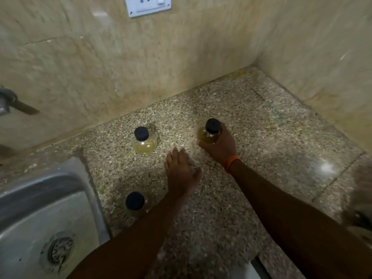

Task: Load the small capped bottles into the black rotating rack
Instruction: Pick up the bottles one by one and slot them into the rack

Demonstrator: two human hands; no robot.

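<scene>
Three small clear bottles with black caps and yellowish liquid stand on the speckled granite counter [251,158]. My right hand [220,146] is wrapped around the far right bottle [210,131], which rests on the counter. My left hand [181,172] hovers flat with fingers spread, holding nothing, just right of the middle bottle [143,140]. A third bottle [135,201] stands nearer to me, partly behind my left forearm. The black rotating rack is not clearly visible; a blurred dark object [360,200] sits at the right edge.
A steel sink [40,208] with a drain lies at the lower left, its rim next to the near bottle. Beige tiled walls close the counter at the back and right. A white socket plate [148,5] hangs above. A tap [8,101] juts from the left wall.
</scene>
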